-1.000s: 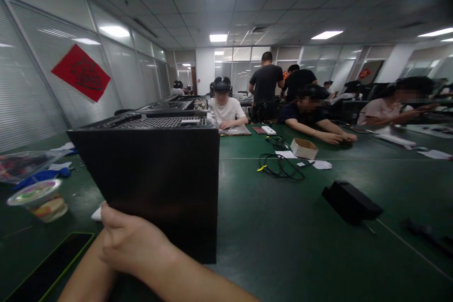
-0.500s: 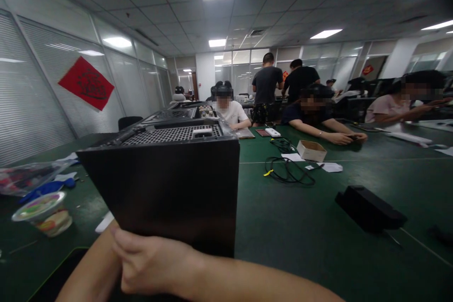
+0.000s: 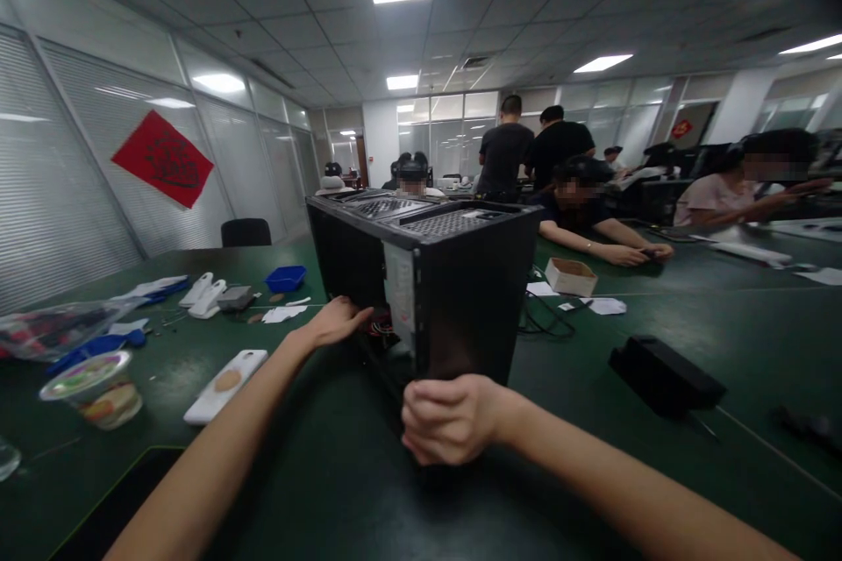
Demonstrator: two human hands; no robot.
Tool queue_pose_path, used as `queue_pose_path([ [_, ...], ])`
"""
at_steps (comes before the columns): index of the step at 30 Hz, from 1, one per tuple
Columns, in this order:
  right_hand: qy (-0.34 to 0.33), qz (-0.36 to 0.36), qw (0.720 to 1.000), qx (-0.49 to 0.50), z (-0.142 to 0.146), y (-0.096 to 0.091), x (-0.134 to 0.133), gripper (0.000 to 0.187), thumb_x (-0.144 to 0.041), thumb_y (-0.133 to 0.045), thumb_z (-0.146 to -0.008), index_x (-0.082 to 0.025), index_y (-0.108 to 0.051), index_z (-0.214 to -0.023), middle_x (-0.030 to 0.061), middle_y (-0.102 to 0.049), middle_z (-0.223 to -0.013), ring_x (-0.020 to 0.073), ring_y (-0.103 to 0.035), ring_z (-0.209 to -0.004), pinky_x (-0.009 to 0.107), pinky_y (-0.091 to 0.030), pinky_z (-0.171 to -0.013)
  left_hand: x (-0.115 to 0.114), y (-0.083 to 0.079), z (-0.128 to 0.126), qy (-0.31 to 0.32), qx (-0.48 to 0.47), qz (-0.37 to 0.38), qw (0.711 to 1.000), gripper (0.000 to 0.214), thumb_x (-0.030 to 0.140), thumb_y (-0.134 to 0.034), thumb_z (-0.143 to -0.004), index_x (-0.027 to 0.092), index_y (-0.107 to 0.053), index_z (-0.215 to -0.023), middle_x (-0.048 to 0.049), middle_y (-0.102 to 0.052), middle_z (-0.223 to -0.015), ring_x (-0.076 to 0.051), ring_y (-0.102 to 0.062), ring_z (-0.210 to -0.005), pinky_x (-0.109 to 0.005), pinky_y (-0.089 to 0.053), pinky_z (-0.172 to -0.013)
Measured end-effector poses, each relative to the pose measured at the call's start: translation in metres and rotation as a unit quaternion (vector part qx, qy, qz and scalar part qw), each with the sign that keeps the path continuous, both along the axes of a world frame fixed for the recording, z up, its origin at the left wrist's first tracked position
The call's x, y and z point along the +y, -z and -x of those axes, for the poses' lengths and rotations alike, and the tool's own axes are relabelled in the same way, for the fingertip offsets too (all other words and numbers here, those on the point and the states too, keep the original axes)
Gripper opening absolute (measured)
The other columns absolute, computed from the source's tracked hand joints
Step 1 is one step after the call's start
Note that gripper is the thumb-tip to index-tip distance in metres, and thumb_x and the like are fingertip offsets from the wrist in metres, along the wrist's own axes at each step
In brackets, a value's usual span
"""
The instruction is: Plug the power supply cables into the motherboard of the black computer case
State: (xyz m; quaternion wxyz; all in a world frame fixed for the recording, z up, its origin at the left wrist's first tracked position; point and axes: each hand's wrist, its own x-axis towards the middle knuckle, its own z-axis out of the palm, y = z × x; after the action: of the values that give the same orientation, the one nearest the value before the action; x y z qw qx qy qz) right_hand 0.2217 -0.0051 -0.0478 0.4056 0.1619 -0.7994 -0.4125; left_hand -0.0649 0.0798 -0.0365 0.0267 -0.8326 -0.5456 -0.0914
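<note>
A black computer case (image 3: 477, 302) stands on the green table in front of me, turned at an angle. Its left side is uncovered, showing a pale metal panel and some coloured wires (image 3: 380, 326) inside. My right hand (image 3: 453, 419) is closed around the near lower corner of the case. On the open side, my left hand (image 3: 338, 322) holds the lower edge, thumb stretched toward the wires; some of its fingertips are hidden. The top of the case has perforated grilles (image 3: 453, 222).
Left on the table (image 3: 329, 456) lie a white phone (image 3: 227, 386), a plastic food cup (image 3: 96, 390), a blue tray (image 3: 285, 278) and a plastic bag (image 3: 62, 329). To the right are a small box (image 3: 571, 277), a black cable (image 3: 549, 320) and a black block-shaped object (image 3: 667, 377). Other people sit and stand beyond.
The case has turned, so its open left side now shows and its near end has shifted right. My hands, crossed close together before, are now apart, the left one farther forward.
</note>
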Motion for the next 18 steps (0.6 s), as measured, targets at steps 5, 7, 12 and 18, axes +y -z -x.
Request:
queue_pose_path([
  [5,0.046,-0.023,0.999,-0.013,-0.073,-0.005,0.024,0.032,-0.031,-0.049,-0.097,-0.023,-0.07,-0.074,-0.0014,-0.066,-0.079,0.0144,-0.06,-0.089,0.031,-0.04,-0.102,-0.019,0.001,-0.012,0.061,0.098,0.025,0.993,0.062,0.073,-0.05,-0.089,0.016,-0.074,-0.086,-0.0105,-0.074,-0.084,-0.024,-0.067,-0.077,-0.029,-0.041,-0.066],
  [7,0.075,-0.018,0.997,-0.011,-0.09,-0.005,0.02,0.033,-0.031,-0.046,-0.098,-0.024,-0.071,-0.076,-0.0015,-0.068,-0.082,0.0145,-0.059,-0.092,0.032,-0.039,-0.102,-0.029,0.003,-0.016,0.045,0.116,0.019,0.992,0.064,0.079,-0.062,-0.077,0.017,-0.074,-0.084,-0.0102,-0.075,-0.082,-0.026,-0.069,-0.077,-0.029,-0.038,-0.061],
  [12,0.183,0.051,0.98,0.059,-0.08,0.018,-0.023,0.028,-0.026,-0.053,-0.094,-0.022,-0.071,-0.074,0.0005,-0.069,-0.08,0.0169,-0.059,-0.095,0.033,-0.038,-0.106,-0.045,0.011,-0.02,-0.03,0.122,-0.007,0.992,0.068,0.086,-0.061,-0.071,0.018,-0.072,-0.069,-0.0105,-0.072,-0.07,-0.028,-0.07,-0.069,-0.03,-0.032,-0.055],
  [18,0.409,0.158,0.896,0.074,-0.024,0.053,-0.063,0.036,-0.031,-0.056,-0.094,-0.007,-0.073,-0.116,0.0141,-0.072,-0.112,0.0284,-0.061,-0.099,0.046,-0.043,-0.101,-0.048,0.01,-0.021,-0.042,0.124,-0.009,0.991,0.065,0.084,-0.066,-0.067,0.019,-0.073,-0.068,-0.011,-0.073,-0.071,-0.029,-0.071,-0.073,-0.03,-0.035,-0.057],
])
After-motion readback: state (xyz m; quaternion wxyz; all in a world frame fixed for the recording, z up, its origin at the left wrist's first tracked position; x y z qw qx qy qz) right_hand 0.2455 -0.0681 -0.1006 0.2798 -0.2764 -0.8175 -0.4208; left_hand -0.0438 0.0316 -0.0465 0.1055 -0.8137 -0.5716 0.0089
